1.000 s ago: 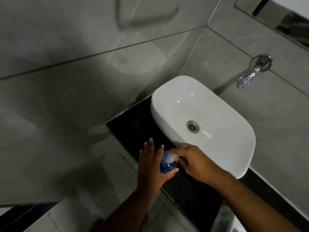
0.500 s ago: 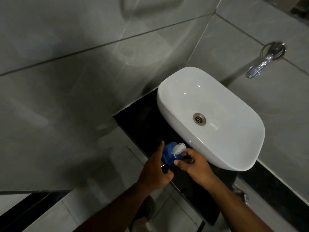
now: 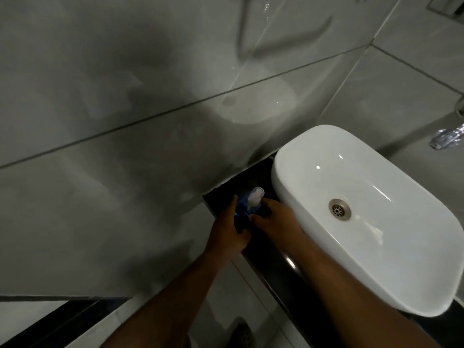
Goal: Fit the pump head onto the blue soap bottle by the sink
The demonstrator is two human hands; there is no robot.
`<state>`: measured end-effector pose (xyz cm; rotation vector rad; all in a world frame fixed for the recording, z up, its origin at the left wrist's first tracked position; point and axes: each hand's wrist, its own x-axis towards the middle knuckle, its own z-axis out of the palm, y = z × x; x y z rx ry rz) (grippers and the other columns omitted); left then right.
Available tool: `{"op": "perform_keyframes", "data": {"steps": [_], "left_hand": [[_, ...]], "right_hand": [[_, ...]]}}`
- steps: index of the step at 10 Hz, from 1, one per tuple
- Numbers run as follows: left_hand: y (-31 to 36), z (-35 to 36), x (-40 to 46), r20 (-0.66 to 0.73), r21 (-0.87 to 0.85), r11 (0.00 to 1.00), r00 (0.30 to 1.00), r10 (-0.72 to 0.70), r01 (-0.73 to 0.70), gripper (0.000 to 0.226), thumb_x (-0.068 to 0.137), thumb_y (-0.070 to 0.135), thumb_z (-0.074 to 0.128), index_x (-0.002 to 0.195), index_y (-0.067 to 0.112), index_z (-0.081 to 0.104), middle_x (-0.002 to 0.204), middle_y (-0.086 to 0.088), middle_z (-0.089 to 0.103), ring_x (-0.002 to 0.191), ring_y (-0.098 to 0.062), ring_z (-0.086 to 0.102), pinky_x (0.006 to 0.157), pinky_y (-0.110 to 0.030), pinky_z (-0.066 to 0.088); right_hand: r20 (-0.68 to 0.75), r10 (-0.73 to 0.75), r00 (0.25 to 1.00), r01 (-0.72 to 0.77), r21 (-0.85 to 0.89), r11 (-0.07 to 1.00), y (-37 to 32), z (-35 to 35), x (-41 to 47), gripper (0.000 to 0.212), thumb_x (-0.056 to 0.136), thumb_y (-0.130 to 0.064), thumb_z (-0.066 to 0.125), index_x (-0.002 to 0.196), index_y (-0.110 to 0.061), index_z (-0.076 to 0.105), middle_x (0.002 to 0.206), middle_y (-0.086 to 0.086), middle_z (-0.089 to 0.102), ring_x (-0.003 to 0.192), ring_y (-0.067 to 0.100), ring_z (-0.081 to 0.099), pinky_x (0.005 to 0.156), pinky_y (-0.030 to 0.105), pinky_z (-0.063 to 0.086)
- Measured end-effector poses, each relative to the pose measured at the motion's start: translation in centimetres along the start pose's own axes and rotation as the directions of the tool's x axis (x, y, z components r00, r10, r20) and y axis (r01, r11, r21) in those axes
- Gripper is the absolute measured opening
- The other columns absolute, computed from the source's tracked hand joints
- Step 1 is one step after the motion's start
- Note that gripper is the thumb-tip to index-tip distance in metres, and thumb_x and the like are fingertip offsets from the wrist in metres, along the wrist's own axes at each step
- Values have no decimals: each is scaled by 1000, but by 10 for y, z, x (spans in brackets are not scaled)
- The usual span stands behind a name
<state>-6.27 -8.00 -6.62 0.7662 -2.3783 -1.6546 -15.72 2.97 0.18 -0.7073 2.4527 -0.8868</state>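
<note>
Blue soap bottle point(image 3: 243, 212) stands on the black worktop point(image 3: 271, 249) at its left end, just beside the white basin point(image 3: 356, 267). Your left hand point(image 3: 227, 232) wraps its side, fingers curled around it. Your right hand point(image 3: 272, 221) grips its neck, fingers closed, under the white pump head point(image 3: 254, 197) sitting on top.

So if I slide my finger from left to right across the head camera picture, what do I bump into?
left hand → blue soap bottle → right hand → drain of the white sink → tap
</note>
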Motion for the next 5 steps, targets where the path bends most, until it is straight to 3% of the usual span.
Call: {"op": "perform_keyframes", "data": {"steps": [1,2,3,4,5], "left_hand": [[-2,-16,20,-26,17,1000,1000,-7,7,93,77,14,74,151,26,18,145,-7,45,128,-23,45,96,-26,41],[-3,-25,34,-19,14,1000,1000,-24,25,96,77,15,74,151,30,14,146,-6,44,128,-24,45,97,-34,45],[-6,-28,45,-34,16,999,998,-51,51,96,77,18,75,151,27,14,145,-8,44,128,-24,45,95,-28,44],[-3,-30,44,-34,-2,998,998,-62,62,97,76,18,75,151,28,14,145,-8,43,128,-23,45,98,-31,44],[-1,-33,44,-48,14,997,996,-69,70,100,74,26,76,151,27,12,148,-8,40,131,-24,42,98,-30,41]], "right_hand": [[23,-36,999,37,-48,998,-11,6,28,26,86,-22,66,111,-18,66,93,-6,65,81,9,58,53,5,38],[28,-19,999,20,-39,999,-16,10,46,26,83,-22,67,109,-19,67,91,-7,63,75,2,58,54,-1,40],[25,-33,999,34,-31,999,-19,14,58,29,84,-22,68,112,-19,66,93,-7,63,70,-8,51,53,1,41],[33,-47,998,49,-51,998,-20,15,60,37,84,-25,69,120,-18,64,103,-3,67,88,7,60,59,7,36],[42,-54,998,57,-73,996,-28,13,61,37,86,-25,67,122,-17,62,115,3,69,94,8,56,75,21,39]]}}
